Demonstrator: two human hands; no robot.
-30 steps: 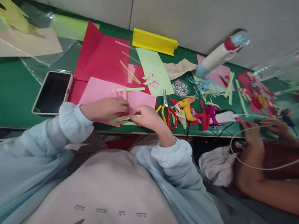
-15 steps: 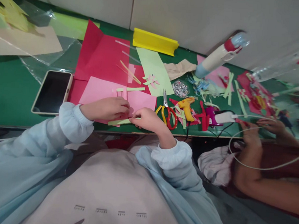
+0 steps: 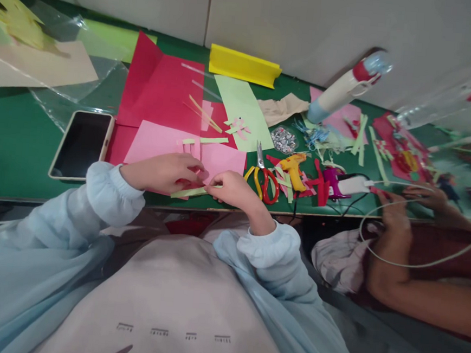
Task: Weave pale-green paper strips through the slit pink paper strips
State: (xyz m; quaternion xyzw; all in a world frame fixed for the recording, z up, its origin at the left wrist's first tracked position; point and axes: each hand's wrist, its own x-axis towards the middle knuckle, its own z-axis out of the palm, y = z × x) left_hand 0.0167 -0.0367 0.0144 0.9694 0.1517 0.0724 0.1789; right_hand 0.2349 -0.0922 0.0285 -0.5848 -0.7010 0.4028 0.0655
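Observation:
Over the lower part of a pink sheet (image 3: 224, 159), my left hand (image 3: 168, 171) has its fingers curled, their tips near those of the other hand. What the left fingertips hold, if anything, is too small to make out. My right hand (image 3: 234, 188) pinches a light green paper strip (image 3: 189, 193) by the table's front edge. Just above the left hand, pink and green strips (image 3: 209, 140) lie across the pink sheet. Red and yellow scissors (image 3: 264, 181) rest to the right of the right hand.
A phone (image 3: 83, 145) lies at the left. Right of the scissors are a yellow glue gun (image 3: 295, 170), paper scraps and a purple device (image 3: 336, 183). A bottle (image 3: 344, 90) stands behind. Another person's hands (image 3: 396, 205) work at the right, beside a white cable.
My left hand has shifted slightly, its fingers a little more spread. The right hand has hardly moved and still pinches the green strip.

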